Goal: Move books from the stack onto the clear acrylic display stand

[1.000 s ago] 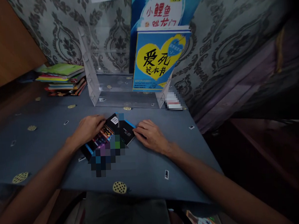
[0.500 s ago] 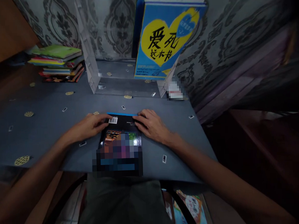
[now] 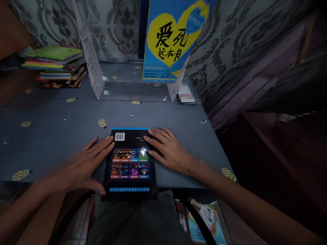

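A black book (image 3: 130, 142) lies flat at the near side of the table, its barcode at the far end and rows of small coloured pictures on its cover. Its near end reaches over the table's front edge. My left hand (image 3: 91, 162) is spread along the book's left edge, fingertips touching near the barcode and thumb stretched towards the near left corner. On the opposite edge, my right hand (image 3: 168, 149) rests with its fingers apart, fingertips on the far right part of the cover. Neither hand is wrapped around the book.
A clear plastic rack (image 3: 130, 93) stands at the back with a blue book (image 3: 161, 58) with a yellow heart upright in it. Books are stacked (image 3: 56, 65) at the back left. A blurred-out item (image 3: 188, 93) sits right of the rack. Below the table is another book (image 3: 210, 222).
My left hand has slid towards me along the book's left side, its thumb now spread. My right hand stays at the right edge. The view has shifted slightly.
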Tool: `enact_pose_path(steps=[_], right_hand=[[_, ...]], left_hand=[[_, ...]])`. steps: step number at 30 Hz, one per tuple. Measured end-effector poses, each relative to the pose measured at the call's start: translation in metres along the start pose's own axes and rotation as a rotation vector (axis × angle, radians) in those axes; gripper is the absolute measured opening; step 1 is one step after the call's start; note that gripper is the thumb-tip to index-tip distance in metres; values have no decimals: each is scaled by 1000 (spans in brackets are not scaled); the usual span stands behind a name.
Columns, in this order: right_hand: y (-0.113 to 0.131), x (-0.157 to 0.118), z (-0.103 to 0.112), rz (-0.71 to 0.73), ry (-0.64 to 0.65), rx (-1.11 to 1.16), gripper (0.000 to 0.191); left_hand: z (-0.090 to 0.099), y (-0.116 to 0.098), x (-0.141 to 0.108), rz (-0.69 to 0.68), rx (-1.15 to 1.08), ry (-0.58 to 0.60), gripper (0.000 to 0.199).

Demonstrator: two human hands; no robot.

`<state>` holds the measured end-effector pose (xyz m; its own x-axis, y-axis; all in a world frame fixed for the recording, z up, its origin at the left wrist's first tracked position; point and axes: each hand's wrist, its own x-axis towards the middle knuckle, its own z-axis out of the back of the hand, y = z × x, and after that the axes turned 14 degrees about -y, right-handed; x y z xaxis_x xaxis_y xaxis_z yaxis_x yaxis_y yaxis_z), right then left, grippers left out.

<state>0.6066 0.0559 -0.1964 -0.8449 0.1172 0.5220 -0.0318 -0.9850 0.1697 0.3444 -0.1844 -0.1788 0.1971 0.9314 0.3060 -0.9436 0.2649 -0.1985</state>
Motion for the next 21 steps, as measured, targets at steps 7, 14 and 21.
enact_pose_path(steps=[7, 14, 21], right_hand=[[15, -22, 19, -12, 129, 64, 74], [17, -39, 31, -2, 229, 173, 105], [9, -17, 22, -149, -6, 248, 39]], left_hand=[[-4, -25, -15, 52, 116, 66, 115], [-7, -24, -8, 13, 57, -84, 83], [8, 7, 45, 301, -354, -265, 39]])
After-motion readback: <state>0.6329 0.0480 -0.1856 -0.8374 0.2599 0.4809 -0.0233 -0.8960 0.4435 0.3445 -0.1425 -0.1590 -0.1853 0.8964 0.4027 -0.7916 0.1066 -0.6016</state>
